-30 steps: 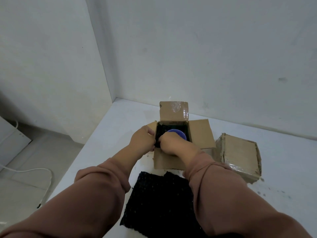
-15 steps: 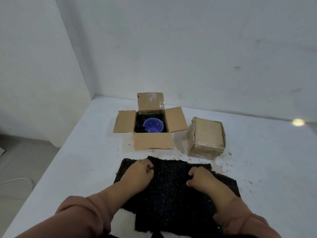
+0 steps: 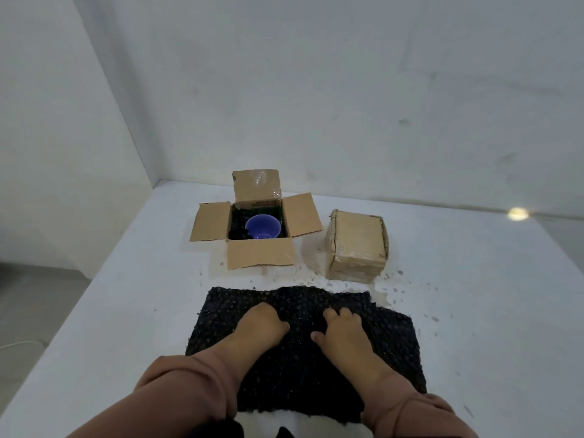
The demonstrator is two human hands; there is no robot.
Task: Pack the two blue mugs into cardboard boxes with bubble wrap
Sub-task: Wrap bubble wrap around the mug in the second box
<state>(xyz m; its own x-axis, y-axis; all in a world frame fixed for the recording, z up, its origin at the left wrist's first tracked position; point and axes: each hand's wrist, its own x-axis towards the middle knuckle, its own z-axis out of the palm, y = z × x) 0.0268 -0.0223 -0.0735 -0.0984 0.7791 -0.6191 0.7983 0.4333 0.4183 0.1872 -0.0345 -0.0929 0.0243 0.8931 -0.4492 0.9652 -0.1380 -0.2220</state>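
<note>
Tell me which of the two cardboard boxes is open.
The left box, flaps spread, blue mug inside; the right box is taped shut.

Black bubble wrap (image 3: pixel 379 343) up front: bumpy plastic, dull sheen. Open cardboard box (image 3: pixel 260 252), matt brown, with glossy tape (image 3: pixel 260 181) on its back flap. Blue mug (image 3: pixel 263 227) smooth, glazed. Closed box (image 3: pixel 358 245) shiny with tape. Tabletop (image 3: pixel 474 279) white, matt.

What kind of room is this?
Probably a bare packing spot: a plain white table against blank walls, an open cardboard box holding a blue mug, a taped box beside it, and black bubble wrap.
</note>
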